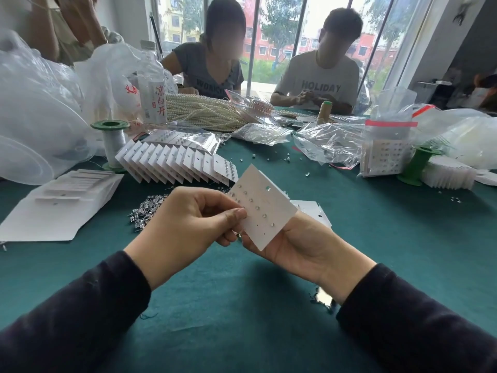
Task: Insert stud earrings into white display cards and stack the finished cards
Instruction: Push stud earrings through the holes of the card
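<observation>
Insertion judged under way: right hand (295, 238) grips the part-filled card (265, 208) from behind, left hand (188, 219) pinches its left edge; next likely needs fine alignment at an empty hole

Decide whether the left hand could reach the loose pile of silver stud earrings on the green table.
Probably yes: the silver stud pile lies right beside the left hand, nothing between, though its thumb must first release the white display card.
</observation>
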A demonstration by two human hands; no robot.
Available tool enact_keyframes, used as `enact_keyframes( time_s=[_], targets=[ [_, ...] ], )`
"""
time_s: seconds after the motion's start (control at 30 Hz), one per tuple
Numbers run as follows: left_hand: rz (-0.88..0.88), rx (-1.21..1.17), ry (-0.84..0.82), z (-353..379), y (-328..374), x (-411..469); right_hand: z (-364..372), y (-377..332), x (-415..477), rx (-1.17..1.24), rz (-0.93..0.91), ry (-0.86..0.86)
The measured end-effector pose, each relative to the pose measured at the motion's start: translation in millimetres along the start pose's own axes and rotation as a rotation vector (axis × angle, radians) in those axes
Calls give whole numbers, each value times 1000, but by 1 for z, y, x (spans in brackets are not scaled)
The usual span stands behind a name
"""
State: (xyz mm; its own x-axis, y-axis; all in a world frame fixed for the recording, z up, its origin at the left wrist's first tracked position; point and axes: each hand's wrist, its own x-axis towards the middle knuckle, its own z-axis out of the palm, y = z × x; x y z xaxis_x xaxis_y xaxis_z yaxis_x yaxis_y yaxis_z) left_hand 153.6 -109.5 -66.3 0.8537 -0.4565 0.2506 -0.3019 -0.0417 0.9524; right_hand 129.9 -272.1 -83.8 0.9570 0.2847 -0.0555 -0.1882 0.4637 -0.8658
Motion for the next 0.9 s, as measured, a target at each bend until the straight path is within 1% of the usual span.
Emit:
enact_keyframes(
  time_s=[0.1,0.17,0.27,0.33,0.43,0.53,0.67,0.9],
  targets=[
    [26,73,26,1,-1,-1,1,0,0,12,11,29],
    [73,182,50,3,-2,-1,2,1,-1,27,16,45],
    [227,464,102,3,-3,-2,4,2,0,13,6,66],
    [343,610,127,4,-2,-4,5,3,0,0,-2,102],
    [437,675,112,5,0,-7,6,3,-1,7,-31,147],
    [431,685,54,6,4,-11,7,3,-2,7,-67,203],
    [421,784,17,8,4,-13,7,4,-2,24,-78,251],
    [331,714,98,9,-3,-9,11,5,-3,-57,-125,292]
  ],
)
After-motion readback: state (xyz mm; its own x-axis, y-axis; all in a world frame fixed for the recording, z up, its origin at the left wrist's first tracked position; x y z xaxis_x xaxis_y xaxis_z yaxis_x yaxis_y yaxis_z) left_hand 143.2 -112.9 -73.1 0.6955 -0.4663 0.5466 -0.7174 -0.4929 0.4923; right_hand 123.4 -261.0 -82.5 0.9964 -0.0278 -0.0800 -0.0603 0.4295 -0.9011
